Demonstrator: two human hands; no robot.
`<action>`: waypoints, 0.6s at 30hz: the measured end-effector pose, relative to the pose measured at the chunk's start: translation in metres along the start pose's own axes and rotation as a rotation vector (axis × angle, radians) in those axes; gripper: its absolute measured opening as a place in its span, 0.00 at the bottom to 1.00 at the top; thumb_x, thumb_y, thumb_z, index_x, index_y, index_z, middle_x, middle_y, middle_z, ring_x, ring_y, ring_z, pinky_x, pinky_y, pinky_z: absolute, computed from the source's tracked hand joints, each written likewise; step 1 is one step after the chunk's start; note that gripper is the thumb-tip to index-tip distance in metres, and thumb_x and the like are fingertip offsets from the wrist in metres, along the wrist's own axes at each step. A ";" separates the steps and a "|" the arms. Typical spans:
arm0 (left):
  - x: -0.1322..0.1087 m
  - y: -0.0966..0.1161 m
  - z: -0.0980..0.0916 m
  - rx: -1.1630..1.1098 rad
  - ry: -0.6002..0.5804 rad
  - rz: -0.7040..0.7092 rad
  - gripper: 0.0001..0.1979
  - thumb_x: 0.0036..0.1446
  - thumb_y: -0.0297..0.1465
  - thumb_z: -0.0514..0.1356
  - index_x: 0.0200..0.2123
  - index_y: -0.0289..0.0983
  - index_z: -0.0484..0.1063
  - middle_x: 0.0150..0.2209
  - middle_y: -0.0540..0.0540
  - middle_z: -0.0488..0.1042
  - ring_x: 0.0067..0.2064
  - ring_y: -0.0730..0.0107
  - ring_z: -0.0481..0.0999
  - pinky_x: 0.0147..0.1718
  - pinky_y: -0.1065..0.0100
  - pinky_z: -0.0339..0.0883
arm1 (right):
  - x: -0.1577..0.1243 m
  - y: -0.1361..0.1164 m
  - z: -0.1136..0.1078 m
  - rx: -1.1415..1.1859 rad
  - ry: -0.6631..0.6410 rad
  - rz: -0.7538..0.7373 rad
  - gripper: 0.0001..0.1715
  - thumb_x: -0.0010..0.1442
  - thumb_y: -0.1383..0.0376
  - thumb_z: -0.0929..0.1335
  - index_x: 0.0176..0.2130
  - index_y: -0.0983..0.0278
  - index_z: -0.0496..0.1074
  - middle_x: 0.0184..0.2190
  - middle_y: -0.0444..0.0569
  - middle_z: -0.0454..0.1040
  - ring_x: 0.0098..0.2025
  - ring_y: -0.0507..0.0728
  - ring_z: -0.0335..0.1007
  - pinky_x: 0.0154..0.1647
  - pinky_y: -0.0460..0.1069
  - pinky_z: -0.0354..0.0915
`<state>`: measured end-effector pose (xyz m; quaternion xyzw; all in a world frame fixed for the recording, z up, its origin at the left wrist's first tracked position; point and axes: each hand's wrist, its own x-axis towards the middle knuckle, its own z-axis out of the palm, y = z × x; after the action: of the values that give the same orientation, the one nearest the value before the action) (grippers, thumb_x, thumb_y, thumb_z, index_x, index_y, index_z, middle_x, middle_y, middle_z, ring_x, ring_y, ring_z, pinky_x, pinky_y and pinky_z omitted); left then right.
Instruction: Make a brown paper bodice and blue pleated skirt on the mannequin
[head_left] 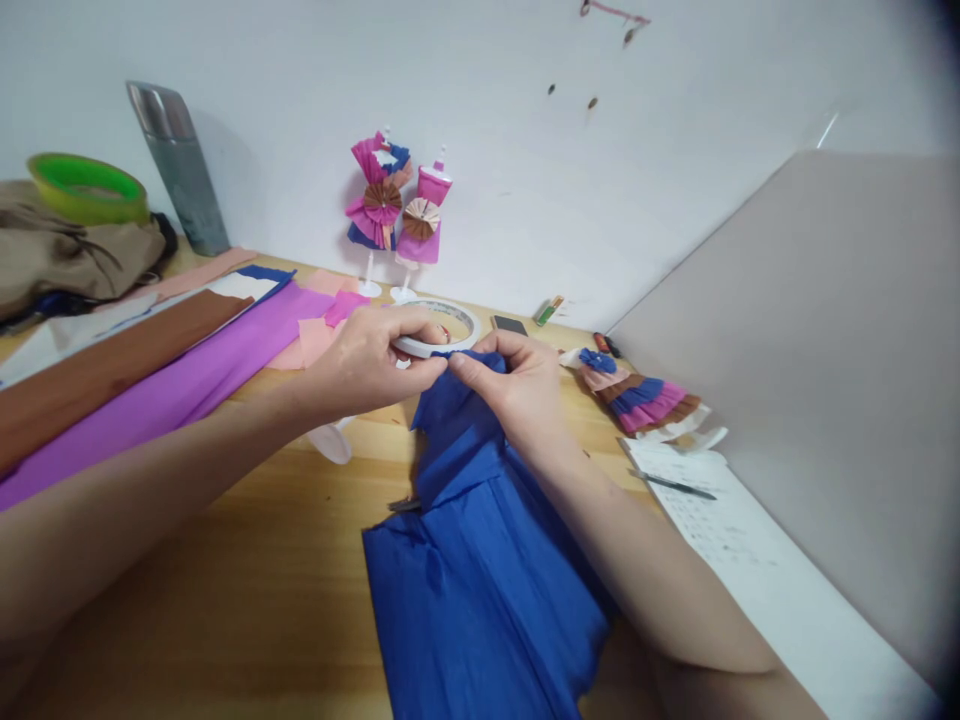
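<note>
My left hand (375, 352) is closed round the near left side of a roll of white tape (466, 318), its thumb and forefinger meeting the top edge of a sheet of blue crepe paper (480, 560). Pinched between the fingers of my right hand (521, 380) is that same upper edge, just under the roll. From there the crepe paper hangs in folds down toward me over the wooden table (292, 590). A dark metal tool (405, 505), mostly hidden, pokes out from behind the paper. Beneath my left wrist lies a clear plastic piece (331, 442).
Two small dress stands (381, 195) with paper outfits stand by the wall. Brown and purple paper strips (247, 350) spread leftward, near a grey bottle (180, 165) and green tape roll (88, 188). A ruffled paper dress (637, 395), a pen (679, 486) and written sheets (739, 530) lie right.
</note>
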<state>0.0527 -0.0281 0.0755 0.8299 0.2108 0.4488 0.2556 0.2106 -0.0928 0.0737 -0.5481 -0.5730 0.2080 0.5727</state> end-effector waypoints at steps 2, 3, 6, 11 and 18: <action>0.000 0.000 0.003 0.004 0.035 -0.029 0.05 0.47 0.28 0.57 0.22 0.35 0.70 0.21 0.53 0.67 0.23 0.79 0.59 0.21 0.74 0.52 | 0.000 0.001 0.001 0.004 -0.004 0.002 0.14 0.44 0.58 0.73 0.20 0.63 0.68 0.19 0.41 0.69 0.23 0.50 0.61 0.28 0.47 0.61; 0.000 -0.001 0.004 -0.004 0.041 -0.043 0.05 0.46 0.28 0.57 0.21 0.35 0.69 0.20 0.53 0.67 0.23 0.80 0.58 0.21 0.74 0.51 | -0.001 0.001 0.001 0.004 -0.003 0.005 0.14 0.44 0.58 0.73 0.20 0.63 0.68 0.18 0.41 0.69 0.23 0.50 0.61 0.27 0.47 0.60; 0.001 -0.002 0.005 -0.061 0.032 -0.090 0.06 0.46 0.29 0.57 0.21 0.35 0.69 0.20 0.54 0.66 0.22 0.80 0.58 0.21 0.74 0.51 | -0.001 0.001 0.001 -0.016 -0.003 -0.008 0.14 0.46 0.58 0.73 0.20 0.63 0.68 0.18 0.40 0.68 0.22 0.50 0.60 0.26 0.47 0.60; 0.002 -0.004 0.001 -0.153 0.008 -0.212 0.05 0.45 0.32 0.58 0.23 0.36 0.69 0.21 0.54 0.65 0.22 0.79 0.61 0.20 0.75 0.53 | -0.005 -0.001 -0.001 -0.119 0.038 -0.100 0.12 0.48 0.59 0.71 0.21 0.62 0.68 0.18 0.41 0.68 0.23 0.51 0.61 0.26 0.47 0.60; 0.001 -0.007 0.001 -0.196 0.006 -0.232 0.04 0.45 0.31 0.60 0.23 0.35 0.70 0.21 0.53 0.66 0.23 0.78 0.63 0.21 0.75 0.55 | -0.009 -0.002 0.002 -0.170 0.068 -0.137 0.06 0.50 0.62 0.69 0.25 0.62 0.73 0.23 0.44 0.76 0.26 0.53 0.67 0.29 0.48 0.64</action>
<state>0.0534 -0.0220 0.0714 0.7697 0.2614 0.4371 0.3849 0.2057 -0.1003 0.0715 -0.5610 -0.6047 0.1004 0.5563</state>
